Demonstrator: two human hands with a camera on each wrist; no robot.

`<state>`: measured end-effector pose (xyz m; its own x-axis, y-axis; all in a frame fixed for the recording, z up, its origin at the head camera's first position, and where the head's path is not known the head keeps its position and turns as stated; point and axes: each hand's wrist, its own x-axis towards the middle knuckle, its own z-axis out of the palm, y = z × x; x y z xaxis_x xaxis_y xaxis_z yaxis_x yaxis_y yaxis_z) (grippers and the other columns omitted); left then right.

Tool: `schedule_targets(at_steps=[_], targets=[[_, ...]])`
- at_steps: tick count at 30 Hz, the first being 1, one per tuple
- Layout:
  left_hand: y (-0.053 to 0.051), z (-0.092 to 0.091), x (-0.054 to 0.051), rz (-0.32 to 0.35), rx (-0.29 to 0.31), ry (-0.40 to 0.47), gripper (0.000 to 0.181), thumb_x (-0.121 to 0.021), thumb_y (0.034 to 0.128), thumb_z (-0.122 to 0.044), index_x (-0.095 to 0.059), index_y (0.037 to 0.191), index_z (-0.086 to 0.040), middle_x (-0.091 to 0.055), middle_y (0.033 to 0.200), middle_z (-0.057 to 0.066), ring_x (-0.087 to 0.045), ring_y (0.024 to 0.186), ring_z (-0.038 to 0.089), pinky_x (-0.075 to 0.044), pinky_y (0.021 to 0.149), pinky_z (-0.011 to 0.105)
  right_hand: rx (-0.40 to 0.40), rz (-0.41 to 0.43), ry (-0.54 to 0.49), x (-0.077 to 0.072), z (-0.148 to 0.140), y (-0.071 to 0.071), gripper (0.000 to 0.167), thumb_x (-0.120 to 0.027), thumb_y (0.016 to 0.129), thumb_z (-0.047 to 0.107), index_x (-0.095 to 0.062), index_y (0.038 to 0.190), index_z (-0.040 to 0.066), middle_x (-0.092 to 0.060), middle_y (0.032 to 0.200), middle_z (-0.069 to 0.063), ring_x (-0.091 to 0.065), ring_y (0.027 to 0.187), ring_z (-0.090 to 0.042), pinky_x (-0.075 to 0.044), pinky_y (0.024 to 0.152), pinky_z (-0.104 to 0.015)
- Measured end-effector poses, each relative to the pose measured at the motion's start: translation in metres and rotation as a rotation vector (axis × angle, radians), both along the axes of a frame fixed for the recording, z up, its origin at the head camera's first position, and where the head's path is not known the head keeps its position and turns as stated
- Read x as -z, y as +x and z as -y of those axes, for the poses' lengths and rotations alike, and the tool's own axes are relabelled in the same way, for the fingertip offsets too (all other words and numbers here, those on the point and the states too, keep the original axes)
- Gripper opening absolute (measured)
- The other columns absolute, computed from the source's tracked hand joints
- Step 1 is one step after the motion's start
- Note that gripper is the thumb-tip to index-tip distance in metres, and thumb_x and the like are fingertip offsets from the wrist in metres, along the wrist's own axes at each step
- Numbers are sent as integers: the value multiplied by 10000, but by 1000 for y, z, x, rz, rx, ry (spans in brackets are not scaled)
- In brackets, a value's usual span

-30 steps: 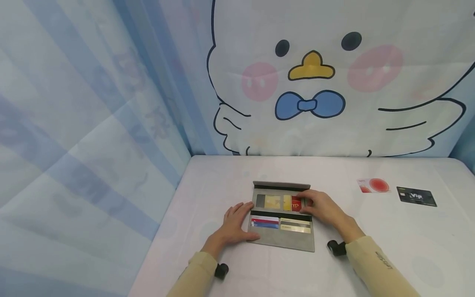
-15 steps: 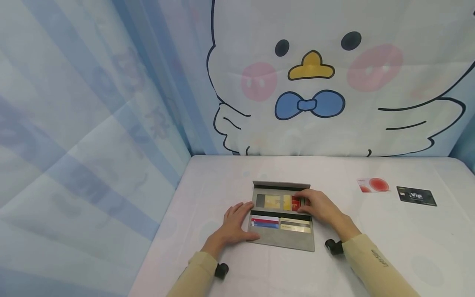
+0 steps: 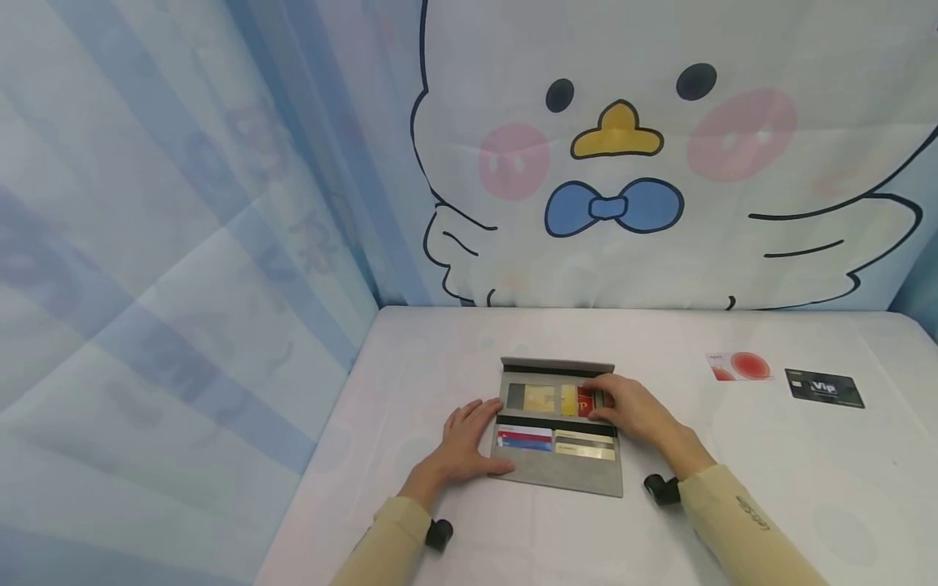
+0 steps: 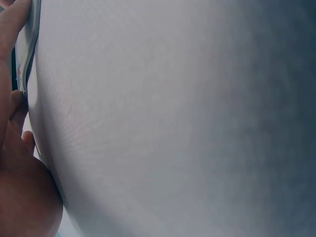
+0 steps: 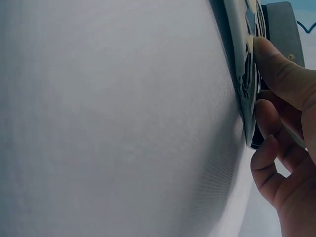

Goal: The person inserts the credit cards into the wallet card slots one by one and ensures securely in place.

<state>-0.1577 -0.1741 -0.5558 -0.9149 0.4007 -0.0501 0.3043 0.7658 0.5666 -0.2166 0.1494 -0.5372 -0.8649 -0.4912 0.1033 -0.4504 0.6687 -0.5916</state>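
Note:
A grey wallet lies unfolded on the table, its top flap raised a little. My left hand rests along the wallet's left edge, fingers extended and thumb on the lower panel. At the upper right slot, my right hand holds the edges of a red card between thumb and fingers; part of the card is hidden by them. Yellow shows beside the red, and a yellow card sits in the upper left slot. Lower slots hold a white, red and blue card and a gold card.
On the white-covered table, a white card with a red circle and a black VIP card lie to the right. A printed cloth hangs behind the table, and a blue curtain hangs at the left.
My right hand has shifted slightly left along the upper slot, and less of the red card shows. The left hand and wallet have stayed in place.

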Motion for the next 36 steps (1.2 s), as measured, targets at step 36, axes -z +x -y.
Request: schedule_targets(at_steps=[36], targets=[[2,-2,-4,11,-10,-10,962,-826,794,-477,-362,1559,-124,-357,1601,35,-191,1488,290,-73,1198,543,11,-50,-2,-1,3,4,439,-815,860,137,-663,1250,6,-677,1181,-135,-615,980,-259,-519,917,-505]])
